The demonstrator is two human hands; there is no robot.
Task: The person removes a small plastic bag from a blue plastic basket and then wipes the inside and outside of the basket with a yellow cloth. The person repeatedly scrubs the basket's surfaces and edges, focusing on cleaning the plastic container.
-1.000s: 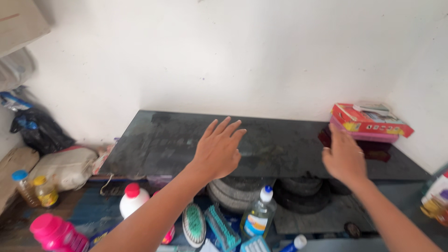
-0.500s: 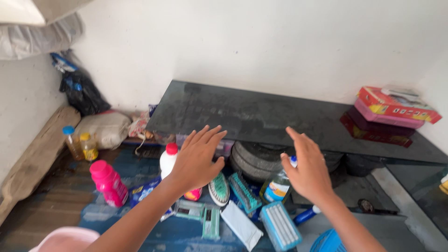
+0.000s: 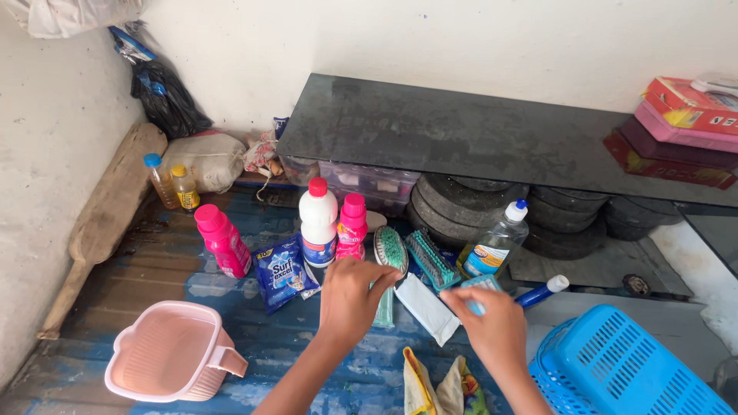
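On a blue floor below a dark shelf (image 3: 477,138), the left hand (image 3: 350,296) spreads loosely, empty, over a green brush (image 3: 390,250) while the right hand (image 3: 492,327) pinches a light blue brush (image 3: 480,286); a careless sweep could topple the white bottle (image 3: 318,223) and pink bottle (image 3: 352,227) just beside

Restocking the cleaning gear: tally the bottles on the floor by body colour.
Pink plastic bottles: 2
White bottle with red cap: 1
Clear bottle with white cap: 1
Small amber bottles by the wall: 2
Total: 6
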